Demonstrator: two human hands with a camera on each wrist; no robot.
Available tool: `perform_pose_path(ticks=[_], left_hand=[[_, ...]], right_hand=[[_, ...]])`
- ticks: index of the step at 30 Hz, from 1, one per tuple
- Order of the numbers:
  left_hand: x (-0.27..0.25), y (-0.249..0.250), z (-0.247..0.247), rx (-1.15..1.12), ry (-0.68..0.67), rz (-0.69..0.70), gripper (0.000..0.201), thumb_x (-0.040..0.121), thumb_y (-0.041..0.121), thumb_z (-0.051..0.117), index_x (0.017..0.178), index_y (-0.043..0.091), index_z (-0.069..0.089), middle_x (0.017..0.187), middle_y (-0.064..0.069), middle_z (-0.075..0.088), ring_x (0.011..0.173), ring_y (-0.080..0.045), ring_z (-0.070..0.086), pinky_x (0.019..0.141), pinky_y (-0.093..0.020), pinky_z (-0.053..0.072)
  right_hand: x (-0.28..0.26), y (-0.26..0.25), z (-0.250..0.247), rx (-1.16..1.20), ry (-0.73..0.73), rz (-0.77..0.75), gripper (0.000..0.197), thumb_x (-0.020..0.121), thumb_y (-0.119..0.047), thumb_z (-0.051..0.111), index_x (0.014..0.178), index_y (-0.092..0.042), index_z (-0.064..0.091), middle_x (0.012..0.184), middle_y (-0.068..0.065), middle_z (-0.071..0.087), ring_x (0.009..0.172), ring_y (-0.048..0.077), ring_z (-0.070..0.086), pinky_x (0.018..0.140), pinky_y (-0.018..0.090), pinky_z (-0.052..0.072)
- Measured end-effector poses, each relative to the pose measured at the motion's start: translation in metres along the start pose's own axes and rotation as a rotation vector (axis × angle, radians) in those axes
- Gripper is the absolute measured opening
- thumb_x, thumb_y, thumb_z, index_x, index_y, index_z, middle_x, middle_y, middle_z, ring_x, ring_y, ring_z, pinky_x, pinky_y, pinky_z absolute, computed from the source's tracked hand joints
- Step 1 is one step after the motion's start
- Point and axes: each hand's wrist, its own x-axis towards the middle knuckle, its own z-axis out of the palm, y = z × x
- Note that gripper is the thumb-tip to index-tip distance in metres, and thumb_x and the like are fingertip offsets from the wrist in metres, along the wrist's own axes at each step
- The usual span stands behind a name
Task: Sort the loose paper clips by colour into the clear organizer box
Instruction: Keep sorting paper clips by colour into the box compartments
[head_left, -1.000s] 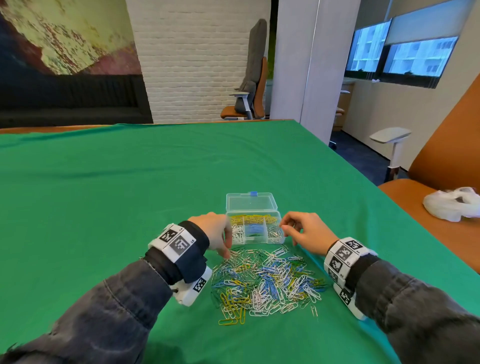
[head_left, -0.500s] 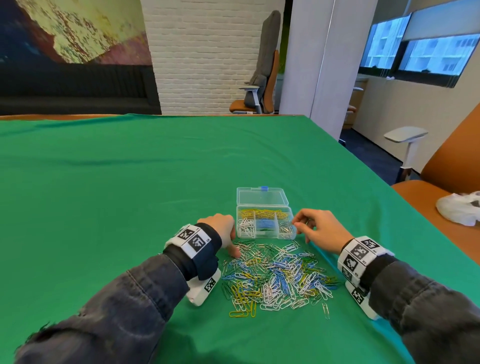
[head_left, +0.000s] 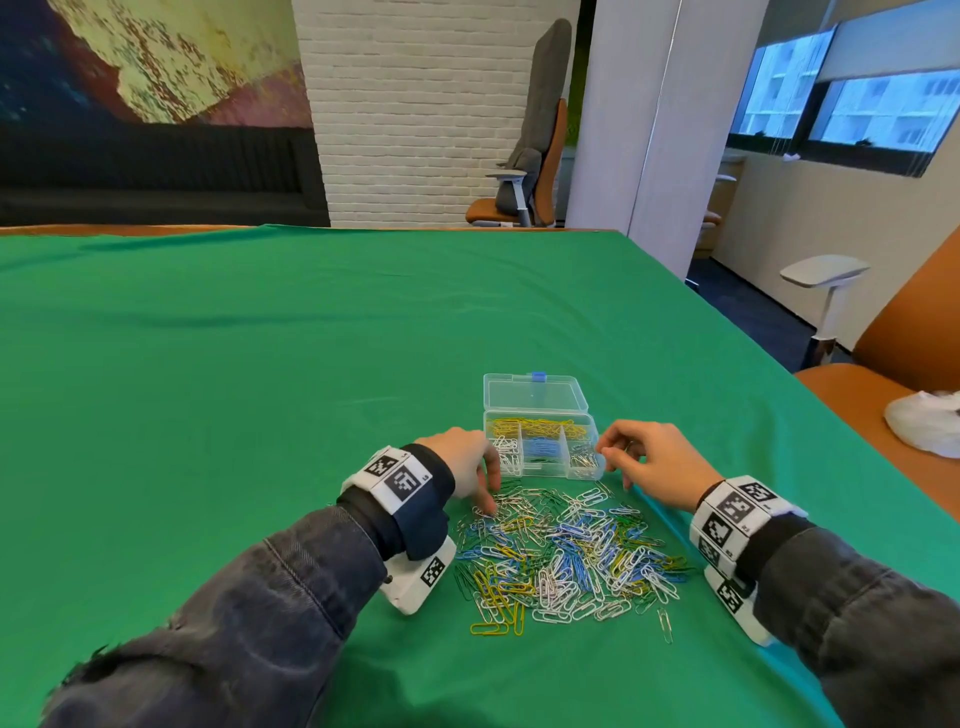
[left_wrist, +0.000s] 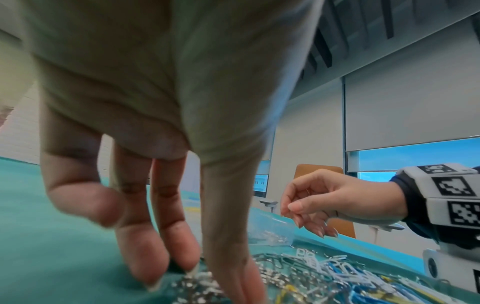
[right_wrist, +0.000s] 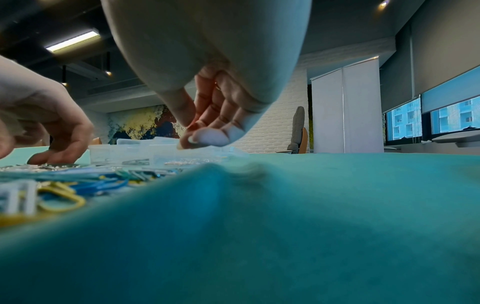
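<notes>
While the head view shows the whole layout, the clear organizer box (head_left: 540, 447) sits lid-open on the green table (head_left: 234, 374), just beyond the loose paper clips (head_left: 561, 556). Left hand (head_left: 465, 462) has fingers extended down, tips touching the pile's far-left edge; left wrist view shows nothing gripped. Right hand (head_left: 649, 460) hovers just beside the box's right compartment, thumb and forefinger pressed together (cannot tell whether a clip is between them; right wrist view is too blurred). Right wrist view alone shows a cloth ridge. Table edge runs close on the right; wide open cloth left and beyond.
</notes>
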Motion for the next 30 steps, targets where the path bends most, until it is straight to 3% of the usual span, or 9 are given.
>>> perform_pose_path(ticks=[4,12,19,24,27,30], left_hand=[[-0.001,0.006,0.008,-0.007,-0.014,0.017,0.042,0.070,0.026,0.085,0.105,0.016,0.064,0.089,0.003,0.061,0.081,-0.017,0.058,0.073,-0.028,0.047],[0.001,0.017,0.019,-0.047,-0.033,0.118,0.020,0.080,0.016,0.078,0.096,0.010,0.068,0.077,0.004,0.062,0.072,-0.014,0.058,0.060,-0.019,0.046],[0.001,0.014,0.015,-0.079,-0.047,0.172,0.010,0.086,0.018,0.071,0.090,0.020,0.062,0.082,0.005,0.061,0.079,-0.013,0.056,0.070,-0.021,0.041],[-0.001,0.013,0.009,-0.251,-0.087,0.200,0.010,0.090,0.017,0.066,0.087,0.018,0.057,0.079,0.006,0.067,0.051,0.006,0.054,0.044,-0.008,0.036],[0.000,0.013,0.009,-0.314,-0.070,0.203,0.011,0.089,0.018,0.067,0.085,0.019,0.057,0.080,0.004,0.071,0.056,0.002,0.057,0.047,-0.013,0.038],[0.004,0.015,0.014,-0.350,-0.007,0.191,0.010,0.088,0.018,0.069,0.086,0.017,0.059,0.080,0.002,0.072,0.059,-0.001,0.059,0.047,-0.016,0.041]], right_hand=[[0.000,0.000,-0.001,0.001,-0.006,-0.006,0.011,0.093,-0.009,0.056,0.090,-0.015,0.065,0.076,-0.004,0.066,0.053,0.008,0.061,0.062,0.028,0.057],[-0.001,-0.003,-0.001,-0.004,-0.013,-0.005,0.011,0.093,-0.010,0.055,0.090,-0.015,0.065,0.077,-0.003,0.066,0.056,0.010,0.060,0.065,0.031,0.057],[-0.001,-0.003,-0.001,0.005,-0.023,-0.001,0.011,0.094,-0.010,0.055,0.090,-0.015,0.064,0.077,-0.003,0.066,0.058,0.011,0.061,0.065,0.032,0.058],[0.000,-0.002,-0.001,0.004,-0.009,-0.013,0.011,0.094,-0.010,0.056,0.090,-0.013,0.066,0.075,-0.001,0.068,0.057,0.013,0.063,0.064,0.029,0.057],[-0.001,-0.002,-0.002,0.034,-0.013,-0.036,0.009,0.093,-0.013,0.058,0.089,-0.012,0.066,0.078,-0.001,0.068,0.059,0.015,0.064,0.064,0.030,0.057],[-0.002,-0.004,-0.002,0.064,-0.046,-0.124,0.009,0.089,-0.022,0.065,0.086,-0.014,0.068,0.078,-0.003,0.069,0.062,0.007,0.062,0.066,0.026,0.056]])
